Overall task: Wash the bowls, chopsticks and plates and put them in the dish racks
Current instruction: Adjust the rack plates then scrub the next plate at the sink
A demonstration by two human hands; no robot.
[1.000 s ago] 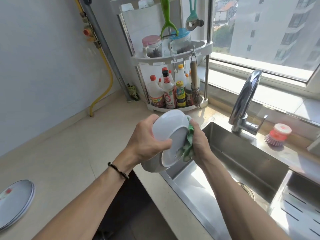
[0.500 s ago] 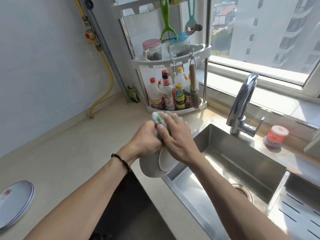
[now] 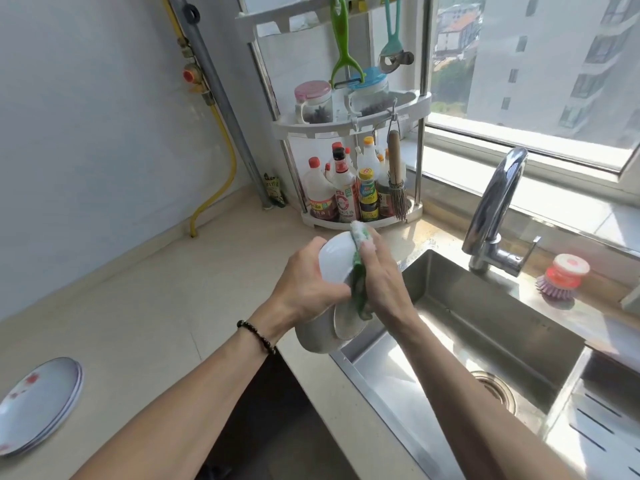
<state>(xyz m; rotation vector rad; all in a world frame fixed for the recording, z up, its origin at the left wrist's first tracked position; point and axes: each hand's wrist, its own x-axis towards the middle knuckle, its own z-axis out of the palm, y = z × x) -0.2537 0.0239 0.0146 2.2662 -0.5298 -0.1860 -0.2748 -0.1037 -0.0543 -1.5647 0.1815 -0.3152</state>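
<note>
Spanning the ground below both hands, the beige table (image 3: 138,306) runs to the left of them and the steel sink (image 3: 485,341) opens to their right and below. Behind the hands, farther from the person, stands a white corner rack (image 3: 353,126) loaded with sauce bottles (image 3: 346,199) and jars. The faucet (image 3: 495,209) rises to the right of the right hand, beyond the basin's far edge, and a red-topped dish brush (image 3: 564,277) lies further right again. Well to the left of the left hand, near the picture's lower corner, a stack of plates (image 3: 38,403) with a red pattern rests on the table.

The left hand (image 3: 304,289) makes a closed grip around two nested white bowls (image 3: 332,268), held on edge over the sink's near-left corner, fingers over the upper rim and thumb across the outside. The bowls sit between the two hands, touching both. The right hand (image 3: 381,285) keeps its grip closed on a green scrubbing cloth (image 3: 360,271), pressing it flat against the bowls; the cloth's soapy top sticks up above the fingertips. A dark bead bracelet (image 3: 258,336) circles the left wrist.
</note>
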